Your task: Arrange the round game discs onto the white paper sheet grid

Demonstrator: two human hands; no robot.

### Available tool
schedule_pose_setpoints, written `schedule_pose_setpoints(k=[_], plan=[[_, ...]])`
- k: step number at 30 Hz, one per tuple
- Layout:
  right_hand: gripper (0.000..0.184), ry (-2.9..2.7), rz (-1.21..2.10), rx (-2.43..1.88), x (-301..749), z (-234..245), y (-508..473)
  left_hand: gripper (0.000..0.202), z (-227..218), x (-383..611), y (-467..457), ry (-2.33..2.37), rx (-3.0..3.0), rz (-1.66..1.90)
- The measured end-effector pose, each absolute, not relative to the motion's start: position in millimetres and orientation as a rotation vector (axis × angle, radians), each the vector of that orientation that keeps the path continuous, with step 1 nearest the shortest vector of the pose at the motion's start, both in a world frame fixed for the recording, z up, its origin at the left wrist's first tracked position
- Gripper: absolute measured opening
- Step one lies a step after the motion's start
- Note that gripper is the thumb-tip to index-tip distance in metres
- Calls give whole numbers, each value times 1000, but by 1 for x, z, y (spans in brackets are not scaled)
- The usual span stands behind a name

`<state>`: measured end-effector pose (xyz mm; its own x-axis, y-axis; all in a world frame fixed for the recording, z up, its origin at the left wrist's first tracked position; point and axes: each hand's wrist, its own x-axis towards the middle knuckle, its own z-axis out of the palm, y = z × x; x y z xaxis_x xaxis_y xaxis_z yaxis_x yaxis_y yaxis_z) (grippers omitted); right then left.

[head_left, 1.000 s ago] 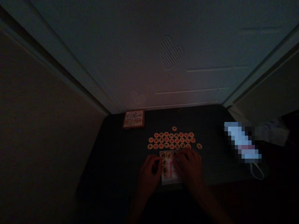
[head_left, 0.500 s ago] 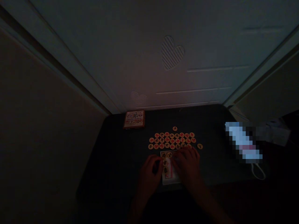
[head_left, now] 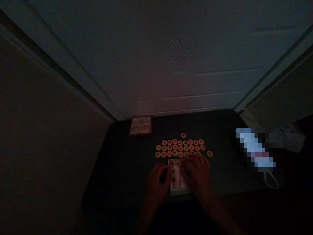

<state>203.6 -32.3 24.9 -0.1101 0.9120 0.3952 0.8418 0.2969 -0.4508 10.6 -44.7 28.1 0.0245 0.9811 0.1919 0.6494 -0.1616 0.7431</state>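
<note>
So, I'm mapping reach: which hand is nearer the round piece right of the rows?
Right: the right hand is just nearside and left of the round piece; the left hand is farther left.

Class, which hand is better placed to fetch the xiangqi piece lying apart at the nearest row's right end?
Probably the right hand: it is nearer that xiangqi piece, while the left hand is at the left edge of the tray.

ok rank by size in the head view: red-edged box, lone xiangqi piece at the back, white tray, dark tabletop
1. dark tabletop
2. white tray
3. red-edged box
4. lone xiangqi piece
The tray is nearer the camera, so its real size against the box is unsure.
</note>
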Motion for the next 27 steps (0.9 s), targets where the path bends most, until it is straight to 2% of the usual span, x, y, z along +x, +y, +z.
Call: schedule_pose_setpoints(k=[7, 17, 22, 27], plan=[[11, -1920, 174, -1476, 208, 29, -35, 13, 29, 11, -45, 1659, 1850, 971], [13, -1605, 480, -1488, 241, 21, -42, 12, 49, 12, -33, 1626, 1980, 1021], [19, -1529, 634, -1517, 247, 16, -39, 14, 75, 28, -16, 1486, 2299, 842], [22, -1503, 699, -1500, 245, 16, -37, 23, 73, 44, -5, 1444, 2418, 639]])
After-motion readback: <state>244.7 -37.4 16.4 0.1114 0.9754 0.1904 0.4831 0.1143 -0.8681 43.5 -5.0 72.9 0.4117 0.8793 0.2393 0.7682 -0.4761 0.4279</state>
